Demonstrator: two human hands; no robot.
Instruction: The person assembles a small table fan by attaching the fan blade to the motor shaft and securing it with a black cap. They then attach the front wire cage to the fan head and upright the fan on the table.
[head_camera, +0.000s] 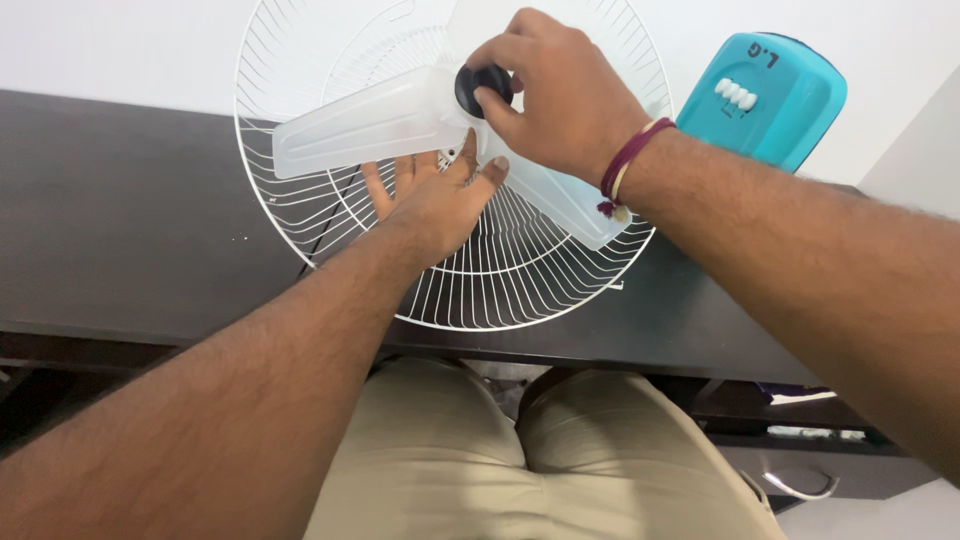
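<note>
Right hand (560, 95): fingers pinch the round black plastic knob (484, 88) at the hub of the translucent white fan blade (370, 125). Left hand (432, 200): fingers spread, pressed flat under the blade against the white wire fan guard (500, 290) on the dark wooden table (130, 220).

A white wire fan guard (500, 290) lies on a dark table (130, 220), with a clear plastic blade (360, 125) sitting inside it. The right hand (560, 90) comes down from above, fingers pinched around the black cap (483, 88) at the blade's hub. The left hand (435, 200) lies flat under the blade, palm against the guard's wires, fingers spread. A red thread band (628, 160) circles the right wrist. Just beside the guard, at the table's far right, stands a teal fan base (770, 95) with white buttons.
</note>
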